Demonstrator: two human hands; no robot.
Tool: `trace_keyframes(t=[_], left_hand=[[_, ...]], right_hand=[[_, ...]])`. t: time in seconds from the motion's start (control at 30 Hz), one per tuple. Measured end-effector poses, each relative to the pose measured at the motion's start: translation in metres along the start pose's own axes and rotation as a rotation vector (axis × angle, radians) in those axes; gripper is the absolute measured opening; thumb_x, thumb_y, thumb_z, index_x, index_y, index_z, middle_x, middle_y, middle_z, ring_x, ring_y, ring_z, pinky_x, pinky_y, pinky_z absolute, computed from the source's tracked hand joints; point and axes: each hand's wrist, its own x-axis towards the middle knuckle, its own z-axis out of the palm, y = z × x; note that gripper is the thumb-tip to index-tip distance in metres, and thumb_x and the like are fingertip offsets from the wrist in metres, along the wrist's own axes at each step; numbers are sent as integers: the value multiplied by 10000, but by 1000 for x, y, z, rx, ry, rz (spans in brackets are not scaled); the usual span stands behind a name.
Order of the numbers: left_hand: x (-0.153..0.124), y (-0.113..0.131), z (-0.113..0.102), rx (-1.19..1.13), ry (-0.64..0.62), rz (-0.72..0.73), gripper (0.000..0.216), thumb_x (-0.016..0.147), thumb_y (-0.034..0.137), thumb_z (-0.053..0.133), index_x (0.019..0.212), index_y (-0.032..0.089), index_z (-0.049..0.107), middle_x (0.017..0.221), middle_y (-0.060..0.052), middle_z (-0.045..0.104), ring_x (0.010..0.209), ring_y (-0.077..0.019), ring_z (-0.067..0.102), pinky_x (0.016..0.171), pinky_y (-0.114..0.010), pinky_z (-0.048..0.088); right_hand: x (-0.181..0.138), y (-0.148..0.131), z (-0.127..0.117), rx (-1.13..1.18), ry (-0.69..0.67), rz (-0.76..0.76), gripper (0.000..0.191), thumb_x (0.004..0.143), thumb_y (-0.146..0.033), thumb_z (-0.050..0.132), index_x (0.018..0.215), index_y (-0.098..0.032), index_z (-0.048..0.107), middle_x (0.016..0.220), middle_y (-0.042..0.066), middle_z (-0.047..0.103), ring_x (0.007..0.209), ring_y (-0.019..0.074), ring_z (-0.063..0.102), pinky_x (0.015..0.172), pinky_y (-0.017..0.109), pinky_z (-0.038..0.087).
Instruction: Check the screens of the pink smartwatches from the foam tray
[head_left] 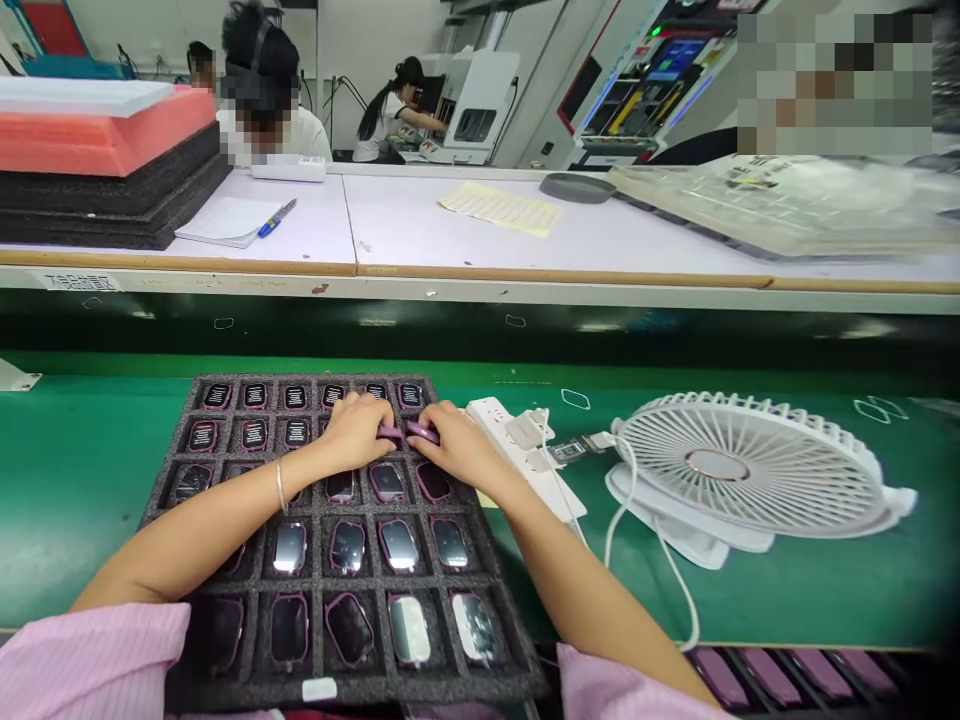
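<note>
A dark grey foam tray lies before me, its compartments holding several purple-rimmed smartwatch bodies. Those in the far rows show lit text; nearer ones, such as this watch, have dark or reflecting screens. Over the second row from the far edge, my left hand pinches a purple watch body between thumb and fingers. Just right of it, my right hand grips another purple watch body, seen edge-on. The two pieces are close together but apart. My left forearm hides some compartments on the left.
Right of the tray is a white power strip with a plugged adapter and cables. A white fan lies beyond it. More purple pieces sit below the bench edge. Foam sheets are stacked on the raised shelf. Other people work behind it.
</note>
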Motion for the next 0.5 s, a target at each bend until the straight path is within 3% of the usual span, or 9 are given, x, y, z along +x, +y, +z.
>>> trace_keyframes(t=[0.1, 0.2, 0.27, 0.37, 0.43, 0.5], left_hand=[[-9, -3, -19, -222, -28, 58, 196, 744, 71, 748, 792, 171, 587, 964, -48, 703, 911, -203, 670, 863, -357, 531], [-20, -11, -54, -430, 36, 41, 144, 845, 174, 684, 930, 166, 568, 1025, -77, 718, 837, -157, 702, 739, -281, 549], [-28, -21, -79, -565, 134, -9, 204, 914, 283, 608, 1069, 157, 569, 973, -79, 711, 769, -141, 691, 673, -256, 531], [-42, -40, -101, -887, 343, -193, 341, 824, 347, 685, 1080, 132, 621, 802, -23, 654, 611, -96, 596, 580, -217, 457], [-50, -50, -102, -899, 380, -243, 384, 768, 347, 716, 1066, 121, 629, 711, 20, 585, 535, -78, 510, 523, -211, 399], [-56, -56, -94, -850, 404, -255, 399, 733, 327, 733, 1059, 121, 629, 690, 37, 555, 528, -86, 481, 514, -224, 383]], right_hand=[[5, 2, -2, 116, 7, -32, 44, 922, -172, 611, 959, -153, 625, 962, 137, 703, 906, 280, 669, 747, 318, 446], [12, 1, -9, 262, 36, -65, 129, 998, -215, 485, 1068, -160, 579, 1012, 134, 726, 819, 228, 667, 710, 305, 453], [18, -6, -12, 560, 30, -89, 214, 1036, -284, 424, 1181, -173, 534, 1098, 126, 729, 703, 172, 638, 650, 286, 454], [30, -31, -10, 1287, -106, -76, 318, 972, -398, 581, 1205, -183, 549, 1084, 119, 744, 554, 119, 558, 549, 260, 419], [38, -52, -8, 1627, -249, -48, 382, 888, -386, 717, 1181, -178, 585, 1013, 109, 756, 575, 127, 596, 558, 262, 449], [44, -73, -7, 1790, -354, -62, 406, 844, -315, 784, 1183, -177, 609, 963, 85, 755, 669, 159, 675, 628, 283, 515]])
